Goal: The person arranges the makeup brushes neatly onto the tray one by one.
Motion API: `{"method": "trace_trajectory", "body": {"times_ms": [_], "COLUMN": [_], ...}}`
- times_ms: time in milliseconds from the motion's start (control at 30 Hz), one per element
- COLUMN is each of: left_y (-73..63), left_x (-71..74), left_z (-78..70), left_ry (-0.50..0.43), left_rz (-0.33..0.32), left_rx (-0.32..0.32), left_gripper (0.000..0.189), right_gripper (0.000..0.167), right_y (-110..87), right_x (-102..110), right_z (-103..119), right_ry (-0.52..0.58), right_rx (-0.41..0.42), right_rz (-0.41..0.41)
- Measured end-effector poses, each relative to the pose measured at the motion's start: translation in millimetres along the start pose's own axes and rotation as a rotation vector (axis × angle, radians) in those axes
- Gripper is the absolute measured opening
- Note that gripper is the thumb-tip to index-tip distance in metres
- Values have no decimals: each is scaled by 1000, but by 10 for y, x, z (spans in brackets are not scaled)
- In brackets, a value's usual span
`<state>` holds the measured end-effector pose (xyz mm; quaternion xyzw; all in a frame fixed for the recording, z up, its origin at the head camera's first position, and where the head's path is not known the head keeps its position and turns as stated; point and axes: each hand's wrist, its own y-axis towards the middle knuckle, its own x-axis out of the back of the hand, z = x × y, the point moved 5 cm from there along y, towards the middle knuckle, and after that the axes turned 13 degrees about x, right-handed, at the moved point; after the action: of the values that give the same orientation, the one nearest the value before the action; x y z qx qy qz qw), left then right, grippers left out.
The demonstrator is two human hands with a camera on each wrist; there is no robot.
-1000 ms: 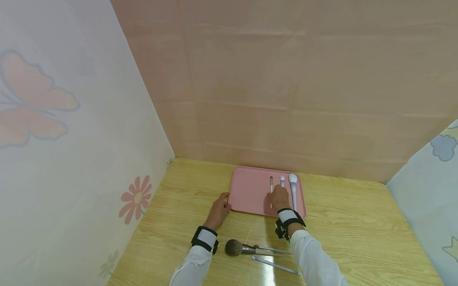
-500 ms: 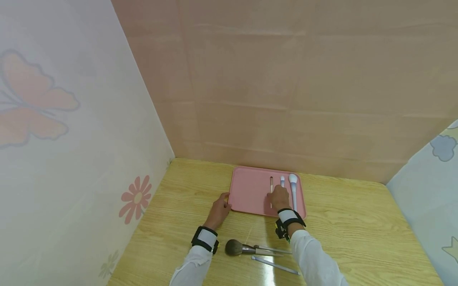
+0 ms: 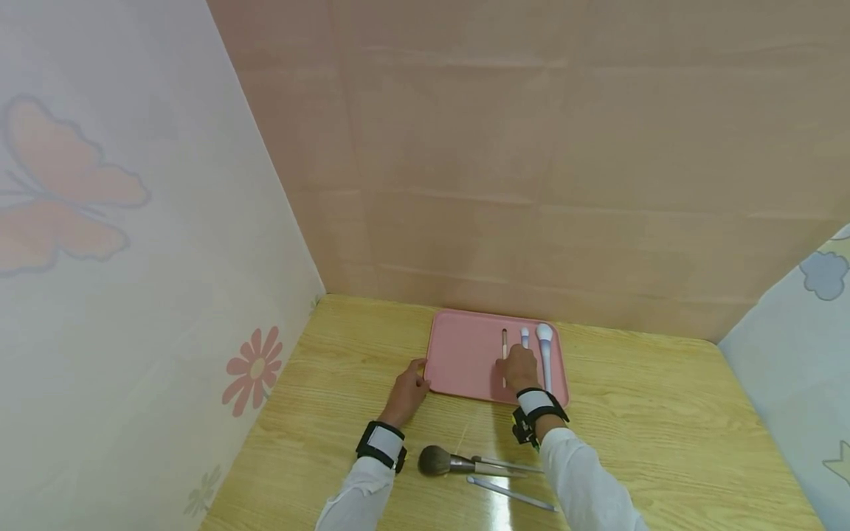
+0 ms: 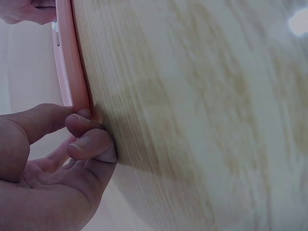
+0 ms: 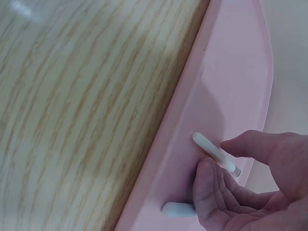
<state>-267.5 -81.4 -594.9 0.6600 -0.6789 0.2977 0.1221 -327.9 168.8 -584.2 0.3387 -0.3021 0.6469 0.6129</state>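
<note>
Nothing shifted: left grip (image 3: 403, 394) pinches tray (image 3: 461, 355), right grip (image 3: 520, 366) brush (image 5: 215, 153), on walled-in woodgrain table (image 3: 664, 413).

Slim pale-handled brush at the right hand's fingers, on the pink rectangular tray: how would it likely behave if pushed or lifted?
The slim pale-handled brush may roll easily, since it looks cylindrical. It should lift as a light, stiff piece, being thin and straight. The pink rectangular tray has a raised rim that would probably stop it rolling off.

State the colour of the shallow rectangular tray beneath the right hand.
Pink; the head view shows the tray best.
</note>
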Motion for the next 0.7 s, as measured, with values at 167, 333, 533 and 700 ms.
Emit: {"method": "trace_trajectory", "body": {"times_ms": [167, 333, 533, 700], "left_y": [-14, 4, 6, 5], "left_x": [2, -3, -8, -12], "left_z": [-10, 3, 5, 2], "left_ry": [-6, -2, 3, -1], "left_rz": [5, 3, 1, -1], "left_rx": [2, -1, -3, -10], "left_gripper": [47, 46, 46, 47], "right_gripper": [22, 24, 28, 31], "right_y": [-17, -27, -44, -64], "right_x": [34, 72, 113, 177], "right_z": [36, 82, 134, 179], "right_ry": [-12, -39, -46, -63], "right_rx": [9, 41, 54, 107], "right_rz": [3, -5, 5, -24]}}
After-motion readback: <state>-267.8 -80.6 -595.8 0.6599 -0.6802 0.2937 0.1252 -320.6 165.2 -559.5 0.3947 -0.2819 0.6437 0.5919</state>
